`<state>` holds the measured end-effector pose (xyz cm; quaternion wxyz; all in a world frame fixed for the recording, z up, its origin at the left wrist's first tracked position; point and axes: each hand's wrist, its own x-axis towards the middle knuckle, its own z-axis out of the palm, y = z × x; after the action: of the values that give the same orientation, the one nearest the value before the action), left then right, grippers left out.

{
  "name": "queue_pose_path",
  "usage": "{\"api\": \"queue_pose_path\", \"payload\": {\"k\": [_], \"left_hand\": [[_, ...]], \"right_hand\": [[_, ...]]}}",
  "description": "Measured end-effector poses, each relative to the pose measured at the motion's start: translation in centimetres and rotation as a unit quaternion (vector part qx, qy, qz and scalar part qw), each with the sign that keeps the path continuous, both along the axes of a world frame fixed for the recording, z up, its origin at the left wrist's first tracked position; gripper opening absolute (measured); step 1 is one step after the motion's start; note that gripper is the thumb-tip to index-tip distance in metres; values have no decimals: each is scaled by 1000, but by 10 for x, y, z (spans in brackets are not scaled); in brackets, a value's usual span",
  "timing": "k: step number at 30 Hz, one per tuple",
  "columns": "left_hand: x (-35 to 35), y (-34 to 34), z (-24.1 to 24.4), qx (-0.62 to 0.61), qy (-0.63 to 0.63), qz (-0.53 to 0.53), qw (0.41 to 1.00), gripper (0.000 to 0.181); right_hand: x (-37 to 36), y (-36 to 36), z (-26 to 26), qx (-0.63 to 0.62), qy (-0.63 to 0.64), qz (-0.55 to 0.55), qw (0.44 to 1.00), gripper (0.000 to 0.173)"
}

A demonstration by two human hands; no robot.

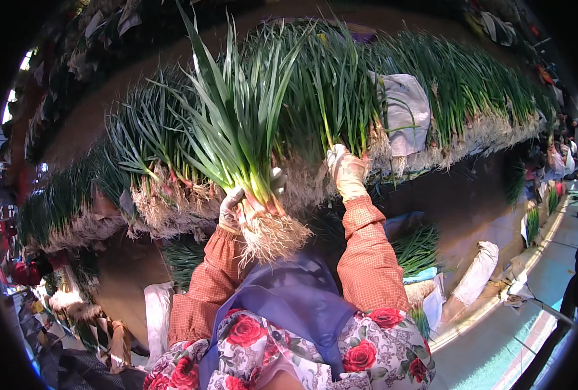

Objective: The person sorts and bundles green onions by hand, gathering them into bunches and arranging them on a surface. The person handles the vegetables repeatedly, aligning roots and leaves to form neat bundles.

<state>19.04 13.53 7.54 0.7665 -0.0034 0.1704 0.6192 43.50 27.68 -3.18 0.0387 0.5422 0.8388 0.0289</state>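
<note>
My left hand, in a pale glove, is closed around the lower stems of a large bunch of rooted green garlic or onion plants. The bunch stands upright with its leaves away from me and its pale, stringy roots hanging towards my body. To the right, my right hand, gloved too, has its fingers closed at the stem base of a plant in the long row of similar rooted plants. How many stems it grips is hidden by the fingers.
A white cloth or sack lies among the row's plants on the right. Nearer me lie a pile of green leaves and a rolled pale sack. Another pale bundle stands at lower left. Tiled floor shows at lower right.
</note>
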Motion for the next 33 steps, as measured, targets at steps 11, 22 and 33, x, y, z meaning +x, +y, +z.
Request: {"api": "queue_pose_path", "payload": {"k": [11,22,33], "left_hand": [[26,15,-17,-9,-55,4,998,68],[15,2,-13,-21,-73,7,997,65],[13,-4,-36,28,-87,-1,996,69]], "right_hand": [[16,-67,0,-309,469,-217,798,6],[-1,-15,-12,-170,504,-263,805,19],[-61,-35,79,-458,752,-264,394,26]]}}
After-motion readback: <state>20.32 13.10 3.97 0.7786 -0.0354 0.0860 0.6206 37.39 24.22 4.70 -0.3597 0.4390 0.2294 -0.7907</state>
